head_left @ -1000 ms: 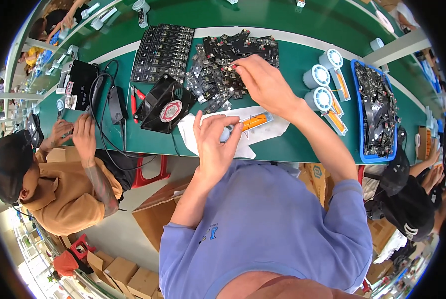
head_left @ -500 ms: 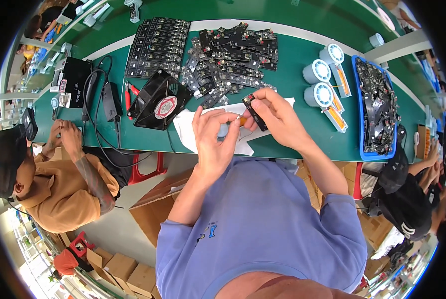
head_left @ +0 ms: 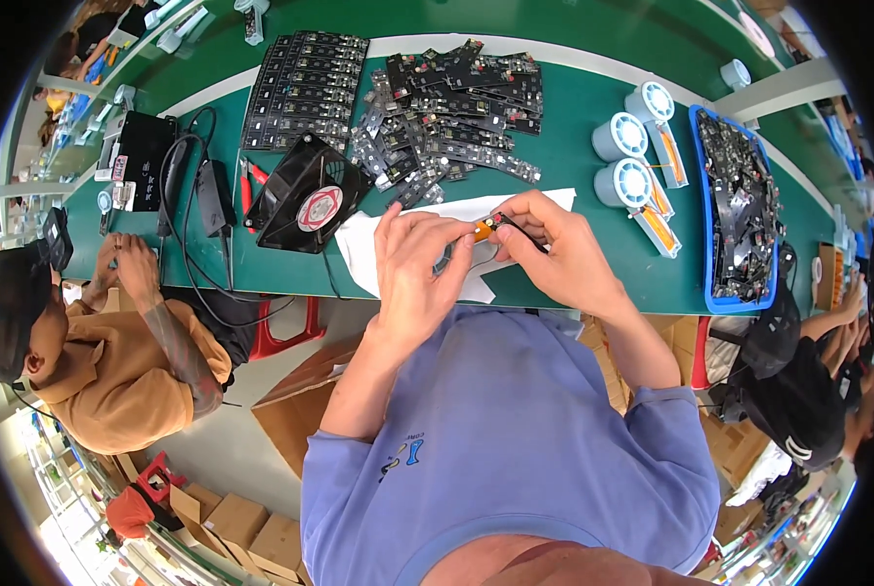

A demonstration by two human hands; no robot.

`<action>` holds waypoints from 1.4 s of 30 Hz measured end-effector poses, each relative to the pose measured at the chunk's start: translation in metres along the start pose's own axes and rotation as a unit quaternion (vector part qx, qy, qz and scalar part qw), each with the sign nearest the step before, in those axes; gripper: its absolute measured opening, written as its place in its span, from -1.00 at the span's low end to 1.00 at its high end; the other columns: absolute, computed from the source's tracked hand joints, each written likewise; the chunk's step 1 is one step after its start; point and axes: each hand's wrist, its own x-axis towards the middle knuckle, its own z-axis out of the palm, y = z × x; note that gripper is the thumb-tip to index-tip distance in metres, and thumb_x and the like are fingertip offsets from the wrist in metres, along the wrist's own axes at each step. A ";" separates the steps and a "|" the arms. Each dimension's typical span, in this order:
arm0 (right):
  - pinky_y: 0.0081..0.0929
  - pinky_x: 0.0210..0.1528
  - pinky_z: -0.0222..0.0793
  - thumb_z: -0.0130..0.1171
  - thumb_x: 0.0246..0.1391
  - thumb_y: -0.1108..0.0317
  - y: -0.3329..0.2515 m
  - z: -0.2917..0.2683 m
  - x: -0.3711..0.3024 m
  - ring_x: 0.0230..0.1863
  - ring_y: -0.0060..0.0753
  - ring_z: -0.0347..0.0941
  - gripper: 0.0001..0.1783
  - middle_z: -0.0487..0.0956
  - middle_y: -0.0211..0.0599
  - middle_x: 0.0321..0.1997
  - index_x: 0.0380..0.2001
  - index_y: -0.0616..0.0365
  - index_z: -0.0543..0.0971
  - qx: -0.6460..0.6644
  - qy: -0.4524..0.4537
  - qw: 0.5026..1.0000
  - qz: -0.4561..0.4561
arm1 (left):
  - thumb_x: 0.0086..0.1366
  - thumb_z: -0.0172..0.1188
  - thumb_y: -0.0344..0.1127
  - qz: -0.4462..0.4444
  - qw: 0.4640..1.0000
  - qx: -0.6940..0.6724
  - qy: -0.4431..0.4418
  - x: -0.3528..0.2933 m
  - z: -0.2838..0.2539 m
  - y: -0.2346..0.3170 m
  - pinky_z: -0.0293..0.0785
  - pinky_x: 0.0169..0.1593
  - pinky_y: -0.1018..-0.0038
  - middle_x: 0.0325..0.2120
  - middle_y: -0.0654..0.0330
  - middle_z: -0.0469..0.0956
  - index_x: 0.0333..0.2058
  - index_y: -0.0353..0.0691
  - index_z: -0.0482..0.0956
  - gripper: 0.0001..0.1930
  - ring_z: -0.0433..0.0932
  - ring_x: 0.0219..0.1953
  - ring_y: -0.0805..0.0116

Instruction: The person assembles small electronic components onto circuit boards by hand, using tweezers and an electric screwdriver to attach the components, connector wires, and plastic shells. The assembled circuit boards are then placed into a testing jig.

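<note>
In front of me, over a white sheet, my hands meet at chest height. My left hand is closed on a small orange part, most of it hidden by the fingers. A bit of a light blue piece shows below those fingers. My right hand pinches a narrow black circuit board, tilted, its near end against the orange part. A thin dark wire hangs between the hands. Beyond them lies a heap of loose black circuit boards.
Left of the sheet stands a black fan, beside red-handled pliers and a black power adapter. Panels of boards lie behind. At right are light blue handheld fans and a blue tray of boards. A co-worker sits left.
The circuit board in my right hand has turned from steeply upright to lying flatter, its end now at the orange part. My hands have drawn closer together.
</note>
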 end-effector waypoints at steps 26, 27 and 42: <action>-0.67 -0.22 0.44 0.19 0.40 0.48 0.005 0.008 -0.016 -0.24 -0.72 0.53 -0.77 0.67 -0.38 -0.19 0.07 0.27 0.59 0.049 0.088 0.995 -0.018 | 0.14 0.45 -0.46 0.062 0.998 0.007 0.022 -0.002 0.012 0.007 0.18 0.42 0.10 -0.33 0.34 0.67 -0.27 -0.12 0.68 -0.82 0.60 -0.16 0.30; -0.67 -0.18 0.45 0.13 0.43 0.49 0.000 0.006 -0.018 -0.21 -0.69 0.55 -0.77 0.66 -0.37 -0.16 0.09 0.25 0.57 0.071 0.106 0.992 -0.023 | 0.14 0.45 -0.46 0.062 0.998 0.005 0.022 -0.002 0.013 0.008 0.18 0.42 0.10 -0.33 0.34 0.67 -0.27 -0.12 0.68 -0.82 0.60 -0.16 0.30; -0.62 -0.21 0.52 0.25 0.42 0.33 0.001 -0.009 -0.023 -0.20 -0.62 0.62 -0.73 0.74 -0.33 -0.13 0.07 0.26 0.64 0.115 0.035 0.984 0.132 | 0.05 0.49 -0.46 0.080 0.993 0.022 0.088 -0.002 0.031 0.013 0.35 0.29 0.23 -0.39 0.38 0.63 -0.31 -0.07 0.69 -0.78 0.61 -0.22 0.34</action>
